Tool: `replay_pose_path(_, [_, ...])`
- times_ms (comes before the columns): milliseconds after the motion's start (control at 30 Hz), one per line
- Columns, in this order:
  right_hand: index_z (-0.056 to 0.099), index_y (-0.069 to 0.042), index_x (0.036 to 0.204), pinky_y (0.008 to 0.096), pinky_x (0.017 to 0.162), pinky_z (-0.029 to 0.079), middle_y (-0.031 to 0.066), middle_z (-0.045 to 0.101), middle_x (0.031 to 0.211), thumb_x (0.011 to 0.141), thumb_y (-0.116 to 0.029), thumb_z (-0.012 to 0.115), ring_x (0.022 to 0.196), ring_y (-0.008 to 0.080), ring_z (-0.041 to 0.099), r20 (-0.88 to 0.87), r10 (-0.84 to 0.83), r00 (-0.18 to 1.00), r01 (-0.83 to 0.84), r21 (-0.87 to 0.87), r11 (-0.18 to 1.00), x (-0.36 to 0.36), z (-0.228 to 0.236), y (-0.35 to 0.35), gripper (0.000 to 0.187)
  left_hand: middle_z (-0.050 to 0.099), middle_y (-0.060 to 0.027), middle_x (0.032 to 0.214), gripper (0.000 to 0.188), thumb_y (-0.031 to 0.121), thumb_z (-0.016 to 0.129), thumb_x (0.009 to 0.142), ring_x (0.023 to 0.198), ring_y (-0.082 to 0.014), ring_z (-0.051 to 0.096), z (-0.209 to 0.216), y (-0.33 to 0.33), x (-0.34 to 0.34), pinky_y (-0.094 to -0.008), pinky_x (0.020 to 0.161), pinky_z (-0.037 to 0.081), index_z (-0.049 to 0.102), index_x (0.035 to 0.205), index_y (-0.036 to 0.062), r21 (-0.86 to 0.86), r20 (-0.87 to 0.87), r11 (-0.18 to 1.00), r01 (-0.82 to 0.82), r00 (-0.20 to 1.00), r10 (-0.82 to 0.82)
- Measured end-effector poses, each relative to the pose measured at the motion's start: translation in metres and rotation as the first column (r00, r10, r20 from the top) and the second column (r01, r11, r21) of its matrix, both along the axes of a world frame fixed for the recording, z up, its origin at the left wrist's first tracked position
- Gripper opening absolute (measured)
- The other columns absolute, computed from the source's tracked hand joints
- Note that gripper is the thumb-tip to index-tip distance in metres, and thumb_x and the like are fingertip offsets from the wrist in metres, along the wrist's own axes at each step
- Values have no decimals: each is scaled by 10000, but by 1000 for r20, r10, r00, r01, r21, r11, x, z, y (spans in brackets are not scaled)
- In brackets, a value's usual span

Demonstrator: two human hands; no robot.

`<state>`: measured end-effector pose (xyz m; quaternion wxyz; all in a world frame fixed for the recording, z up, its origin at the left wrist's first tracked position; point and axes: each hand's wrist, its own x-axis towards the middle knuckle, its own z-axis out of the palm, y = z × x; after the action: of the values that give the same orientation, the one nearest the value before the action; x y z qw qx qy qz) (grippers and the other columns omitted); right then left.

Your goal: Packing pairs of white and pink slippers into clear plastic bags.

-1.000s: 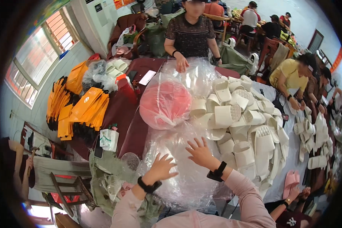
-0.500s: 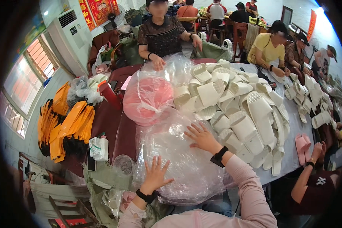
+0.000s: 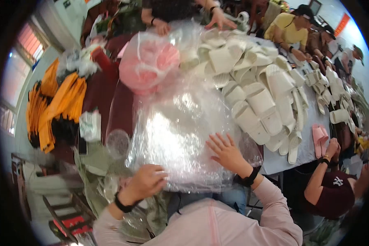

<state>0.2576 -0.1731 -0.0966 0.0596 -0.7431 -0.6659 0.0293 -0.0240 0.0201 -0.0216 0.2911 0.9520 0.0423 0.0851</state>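
A stack of clear, shiny plastic bags (image 3: 172, 135) lies flat before me, over the table's near edge. My right hand (image 3: 227, 155) rests on its right part, open, fingers spread. At the stack's near left corner is my left hand (image 3: 145, 180), its fingers curled together on the plastic; the fingertips are slightly blurred. Beyond the stack sits a clear bag of pink slippers (image 3: 149, 63). A heap of cream slippers (image 3: 258, 100) covers the table to the right.
Orange folded pieces (image 3: 63, 98), a red container (image 3: 101, 59), a white tissue pack (image 3: 90, 126) and a round clear tub (image 3: 117, 143) stand at left. Pink slippers (image 3: 320, 139) lie at right. A co-worker's hand (image 3: 221, 19) is across the table; others sit along the right.
My left hand has moved left and its fingers have gone from spread to curled. My right hand stays spread on the plastic, slightly nearer me. The view has tilted down.
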Motion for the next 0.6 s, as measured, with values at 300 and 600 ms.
replay_pose_path(300, [334, -151, 1423, 486, 1122, 133, 62, 285, 1492, 875, -348, 540, 1383, 265, 236, 65, -41, 997, 41, -8, 999, -1, -20, -6, 618, 671, -119, 924, 314, 245, 502, 928, 918, -220, 648, -56, -59, -224, -296, 806, 521, 638, 938, -37, -396, -877, -11, -918, 382, -291])
replay_pose_path(600, [339, -122, 1419, 493, 1118, 132, 97, 323, 1470, 925, -320, 472, 1374, 302, 252, 69, 39, 997, -42, 44, 998, -11, -45, -5, 549, 350, -104, 1420, 818, 647, 545, 796, 1263, -258, 392, -163, -321, -292, -537, 996, 348, 347, 1412, 146, -162, -880, -492, -856, 351, -321])
